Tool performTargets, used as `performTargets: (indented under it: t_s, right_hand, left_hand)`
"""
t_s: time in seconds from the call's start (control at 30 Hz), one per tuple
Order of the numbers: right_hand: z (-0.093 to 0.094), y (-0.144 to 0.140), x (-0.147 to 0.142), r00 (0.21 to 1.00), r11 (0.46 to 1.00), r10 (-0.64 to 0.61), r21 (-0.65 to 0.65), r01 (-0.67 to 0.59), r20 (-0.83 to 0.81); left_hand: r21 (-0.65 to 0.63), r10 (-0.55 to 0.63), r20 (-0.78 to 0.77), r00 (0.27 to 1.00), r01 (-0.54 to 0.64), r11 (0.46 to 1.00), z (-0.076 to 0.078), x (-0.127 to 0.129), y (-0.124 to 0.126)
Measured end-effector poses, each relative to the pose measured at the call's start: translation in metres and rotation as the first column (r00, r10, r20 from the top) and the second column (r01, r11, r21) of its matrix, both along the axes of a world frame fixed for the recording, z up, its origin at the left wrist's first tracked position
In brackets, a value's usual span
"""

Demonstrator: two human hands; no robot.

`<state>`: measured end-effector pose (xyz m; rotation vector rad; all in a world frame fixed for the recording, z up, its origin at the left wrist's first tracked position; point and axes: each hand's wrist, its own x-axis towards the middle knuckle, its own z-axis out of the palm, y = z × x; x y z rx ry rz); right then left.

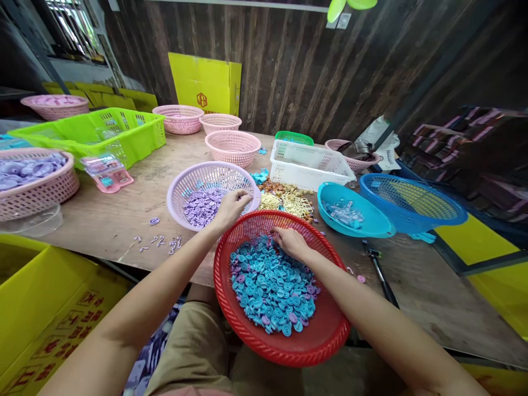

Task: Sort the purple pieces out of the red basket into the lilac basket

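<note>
A red basket (284, 352) rests tilted at the table's front edge, over my lap. It holds many small turquoise swirl-shaped plastic pieces (268, 280), with some purple ones mixed in. My right hand (291, 242) reaches into its far side, fingers bent together at the pieces; what they pinch is hidden. Behind and to the left stands a lilac basket (177, 190) with a heap of small purple pieces (202, 206). Over that basket's right side is my left hand (234, 209), its fingers curled closed; I cannot make out anything in them.
Yellow and brown small parts (295, 203) lie behind the red basket. To the right are a turquoise bowl (375, 223), a blue basket (412, 214) and a black-handled tool (383, 275). A white basket (309, 173), pink baskets (233, 146) and a green crate (140, 143) stand farther back.
</note>
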<state>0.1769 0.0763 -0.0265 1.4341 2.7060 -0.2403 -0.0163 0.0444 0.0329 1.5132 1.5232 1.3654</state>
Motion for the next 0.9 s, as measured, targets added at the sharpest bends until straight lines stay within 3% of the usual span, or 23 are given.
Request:
performTargets:
  t_s: [0.1, 0.23, 0.3, 0.37, 0.43, 0.5, 0.53, 0.57, 0.63, 0.7, 0.73, 0.8, 0.9]
  right_hand:
    - [0.000, -0.001, -0.007, 0.998, 0.999, -0.015, 0.039, 0.013, 0.056]
    - [-0.006, -0.003, -0.014, 0.995, 0.999, -0.034, 0.011, 0.033, 0.092]
    - [-0.011, -0.004, -0.016, 0.996, 0.999, -0.036, -0.017, 0.038, 0.085]
    - [-0.012, -0.004, -0.015, 0.996, 0.998, -0.048, -0.031, 0.050, 0.074]
    - [-0.010, -0.001, -0.013, 0.997, 0.998, -0.055, -0.038, 0.057, 0.056]
    - [-0.004, 0.004, -0.009, 0.993, 0.986, -0.088, -0.150, 0.075, -0.081]
    - [-0.001, 0.007, -0.007, 0.971, 0.958, -0.133, -0.278, 0.074, -0.198]
    - [0.003, 0.011, -0.004, 0.925, 0.894, -0.207, -0.445, 0.047, -0.320]
    - [0.009, 0.017, 0.002, 0.771, 0.653, -0.422, -0.750, -0.106, -0.477]
    - [0.014, 0.022, 0.008, 0.630, 0.417, -0.596, -0.862, -0.288, -0.498]
    - [0.016, 0.024, 0.010, 0.569, 0.346, -0.656, -0.868, -0.356, -0.496]
    - [0.017, 0.024, 0.014, 0.479, 0.298, -0.725, -0.853, -0.429, -0.494]
    - [0.015, 0.021, 0.013, 0.483, 0.338, -0.739, -0.879, -0.336, -0.469]
  left_hand:
    - [-0.044, 0.092, 0.072, 0.993, -0.089, 0.995, 0.002, -0.019, 0.002]
    - [-0.179, 0.087, 0.117, 0.989, -0.065, 0.982, -0.006, -0.042, 0.002]
    - [-0.234, 0.115, -0.029, 0.993, -0.119, 0.965, -0.015, -0.051, 0.003]
    - [-0.263, 0.125, -0.290, 0.949, -0.204, 0.943, -0.024, -0.059, 0.004]
    - [-0.260, 0.094, -0.550, 0.830, -0.277, 0.925, -0.030, -0.062, 0.003]
    - [-0.174, 0.112, -0.721, 0.684, -0.335, 0.926, -0.030, -0.057, -0.001]
    - [-0.102, 0.152, -0.764, 0.627, -0.349, 0.931, -0.028, -0.052, -0.004]
    - [-0.029, 0.193, -0.778, 0.598, -0.341, 0.940, -0.025, -0.044, -0.007]
    - [0.038, 0.184, -0.767, 0.614, -0.243, 0.969, -0.016, -0.023, -0.013]
    - [-0.057, 0.003, -0.767, 0.641, -0.074, 0.996, -0.010, 0.003, -0.017]
    - [-0.141, -0.116, -0.780, 0.614, 0.008, 0.990, -0.010, 0.016, -0.017]
    - [-0.292, -0.324, -0.803, 0.500, 0.144, 0.946, -0.016, 0.037, -0.013]
    - [-0.442, -0.487, -0.800, 0.350, 0.204, 0.873, -0.033, 0.056, -0.001]
